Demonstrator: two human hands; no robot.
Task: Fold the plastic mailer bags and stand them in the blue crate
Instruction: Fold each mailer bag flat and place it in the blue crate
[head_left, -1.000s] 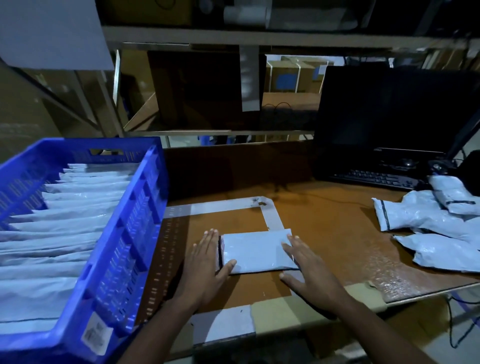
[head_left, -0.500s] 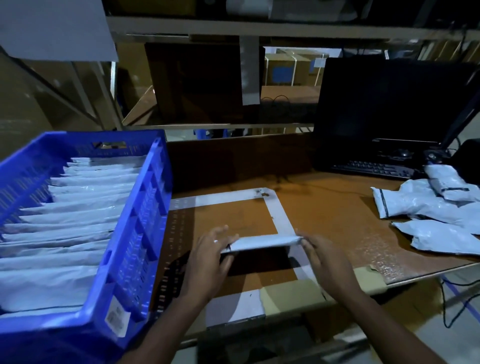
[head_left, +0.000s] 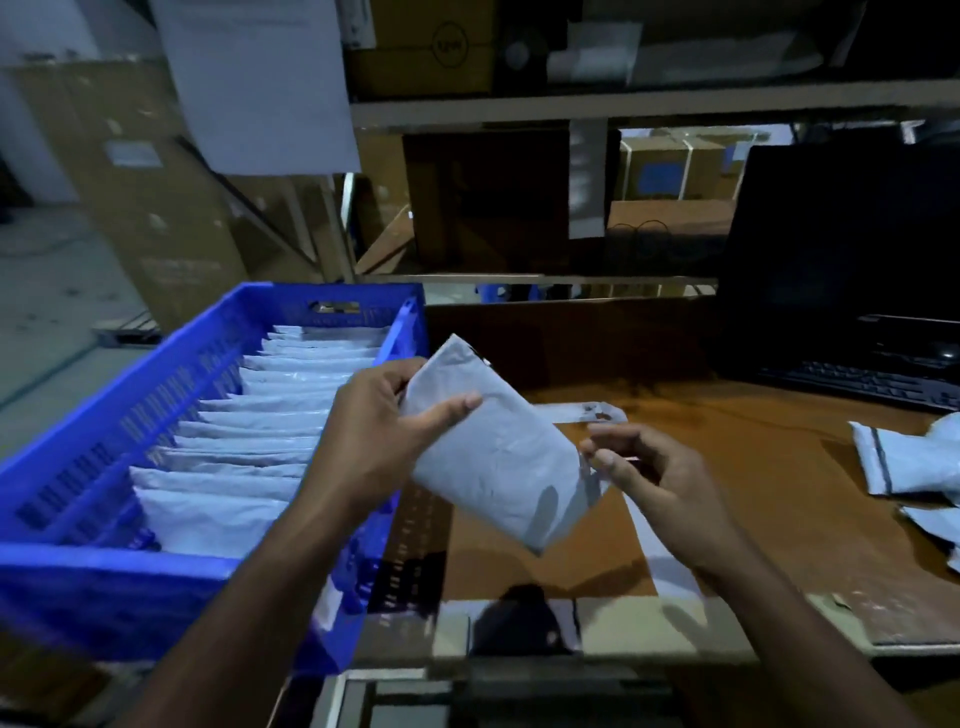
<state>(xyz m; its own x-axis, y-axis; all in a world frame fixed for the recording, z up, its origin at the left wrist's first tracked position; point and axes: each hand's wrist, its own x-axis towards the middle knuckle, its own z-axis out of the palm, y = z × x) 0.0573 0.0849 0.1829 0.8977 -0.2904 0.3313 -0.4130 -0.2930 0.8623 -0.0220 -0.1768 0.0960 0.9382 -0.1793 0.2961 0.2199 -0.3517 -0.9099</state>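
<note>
Head view: your left hand (head_left: 379, 436) is pinching the folded bag (head_left: 498, 457), your right hand (head_left: 649, 478) is hanging loose with nothing in it, so the fold may be popping open before the blue crate (head_left: 104, 577).

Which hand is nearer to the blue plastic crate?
Left. The left hand grips the folded grey mailer bag right at the blue plastic crate's right wall; the right hand is farther right, over the wooden table.
</note>
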